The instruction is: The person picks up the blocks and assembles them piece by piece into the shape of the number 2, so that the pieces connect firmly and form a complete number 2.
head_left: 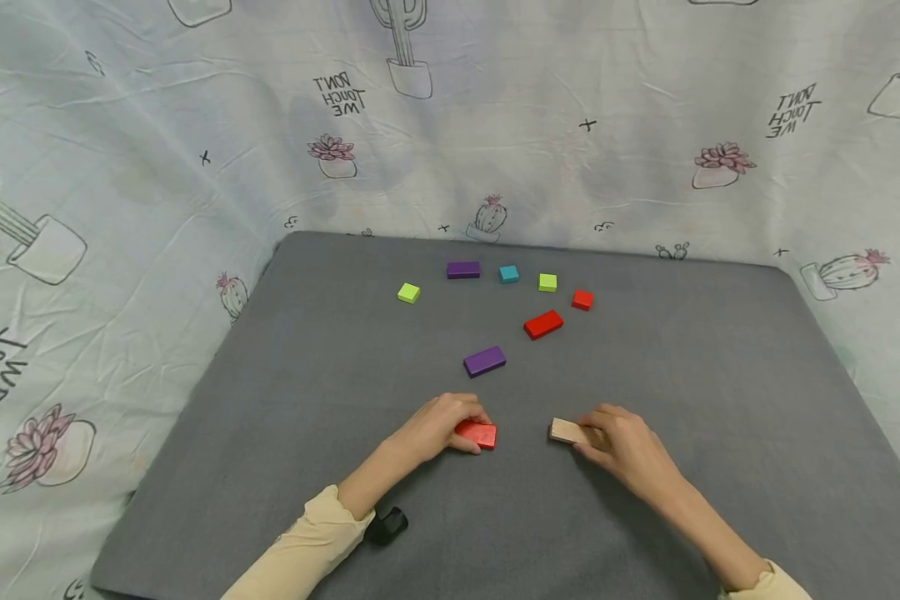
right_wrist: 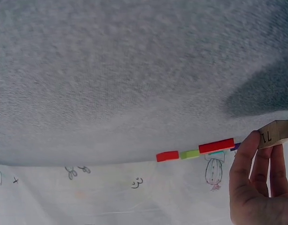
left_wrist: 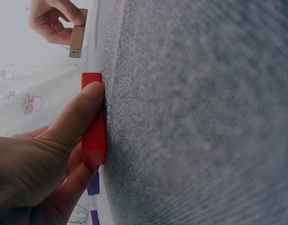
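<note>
My left hand (head_left: 437, 427) grips a flat red block (head_left: 477, 434) lying on the grey mat (head_left: 705, 400); in the left wrist view the thumb (left_wrist: 80, 115) presses along the red block (left_wrist: 93, 126). A short way to the right, my right hand (head_left: 624, 446) pinches a plain wooden block (head_left: 567, 431), which is marked with a number on its end (right_wrist: 275, 134). The two blocks lie apart, with a gap of bare mat between them.
Farther back on the mat lie a purple block (head_left: 484, 361), a red block (head_left: 543, 324), a small red cube (head_left: 582, 300), two green cubes (head_left: 408, 292) (head_left: 547, 282), a teal cube (head_left: 508, 273) and another purple block (head_left: 462, 269). A cactus-print cloth (head_left: 120, 167) surrounds the mat.
</note>
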{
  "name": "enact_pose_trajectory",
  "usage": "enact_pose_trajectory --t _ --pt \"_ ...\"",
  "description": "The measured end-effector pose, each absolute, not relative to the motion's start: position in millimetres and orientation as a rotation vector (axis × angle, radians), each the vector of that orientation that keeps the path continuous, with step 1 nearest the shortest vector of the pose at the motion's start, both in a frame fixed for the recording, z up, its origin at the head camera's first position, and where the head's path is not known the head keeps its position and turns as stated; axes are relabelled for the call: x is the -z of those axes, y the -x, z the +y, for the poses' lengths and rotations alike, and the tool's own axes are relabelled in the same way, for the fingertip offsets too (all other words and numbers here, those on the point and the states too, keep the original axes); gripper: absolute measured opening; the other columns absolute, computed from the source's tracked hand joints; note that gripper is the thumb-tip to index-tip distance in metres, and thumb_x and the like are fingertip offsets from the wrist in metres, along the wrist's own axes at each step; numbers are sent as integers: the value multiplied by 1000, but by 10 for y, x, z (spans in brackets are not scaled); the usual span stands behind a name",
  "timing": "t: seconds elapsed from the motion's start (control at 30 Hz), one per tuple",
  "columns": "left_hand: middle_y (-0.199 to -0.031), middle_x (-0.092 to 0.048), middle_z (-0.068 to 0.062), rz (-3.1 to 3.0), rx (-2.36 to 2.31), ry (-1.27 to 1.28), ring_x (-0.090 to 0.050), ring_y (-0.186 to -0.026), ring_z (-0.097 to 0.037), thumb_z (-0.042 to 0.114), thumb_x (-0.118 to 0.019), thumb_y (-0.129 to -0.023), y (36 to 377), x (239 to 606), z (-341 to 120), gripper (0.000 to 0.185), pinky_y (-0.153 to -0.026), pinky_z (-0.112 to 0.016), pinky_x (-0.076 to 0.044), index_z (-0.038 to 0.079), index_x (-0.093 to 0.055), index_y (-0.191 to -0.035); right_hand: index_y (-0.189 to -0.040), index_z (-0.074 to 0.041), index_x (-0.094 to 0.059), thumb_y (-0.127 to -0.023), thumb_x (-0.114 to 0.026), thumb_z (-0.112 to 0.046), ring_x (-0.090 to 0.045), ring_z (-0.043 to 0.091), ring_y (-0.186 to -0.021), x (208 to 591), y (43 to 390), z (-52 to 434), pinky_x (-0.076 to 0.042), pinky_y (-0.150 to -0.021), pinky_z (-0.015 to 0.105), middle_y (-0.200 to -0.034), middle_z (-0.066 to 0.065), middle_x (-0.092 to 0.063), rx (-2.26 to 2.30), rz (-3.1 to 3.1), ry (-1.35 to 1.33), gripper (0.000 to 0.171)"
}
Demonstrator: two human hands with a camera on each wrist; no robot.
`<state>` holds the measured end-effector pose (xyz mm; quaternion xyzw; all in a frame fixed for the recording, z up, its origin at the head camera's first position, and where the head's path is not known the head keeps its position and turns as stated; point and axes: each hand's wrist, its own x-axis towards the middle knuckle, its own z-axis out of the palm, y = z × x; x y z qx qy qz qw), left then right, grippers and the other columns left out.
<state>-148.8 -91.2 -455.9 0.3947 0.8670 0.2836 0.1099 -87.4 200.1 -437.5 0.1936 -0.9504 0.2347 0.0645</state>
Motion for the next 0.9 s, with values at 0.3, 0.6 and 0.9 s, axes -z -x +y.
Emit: enact_pose_trajectory --t 0.3,0.6,0.9 --pt "-92 -63 2 2547 -839 -1161 -56 -80 -9 25 -82 -74 1480 4563 -906 32 -73 -22 -46 10 -72 -100 -89 -7 -72 -69 -85 -8 -58 11 -74 4383 884 1927 -49 -62 30 -85 -2 -66 -721 -2849 -608 24" --pt "-93 -63 3 2560 -827 -1124 -56 -82 -8 25 -82 -74 1462 4571 -965 33 -74 -22 -46 12 -72 -102 -88 -7 -72 -69 -85 -9 -55 10 -71 4390 925 1805 -48 -61 28 -84 -1 -65 -731 -2832 -629 23" --pt "-91 -63 1 2548 -842 -1165 -54 -79 -8 27 -82 -74 1473 4580 -964 33 -71 -21 -44 10 -72 -101 -87 -8 -72 -68 -86 -9 -56 10 -71 4375 924 1744 -48 -61 30 -84 -2 -65 -702 -2816 -652 24"
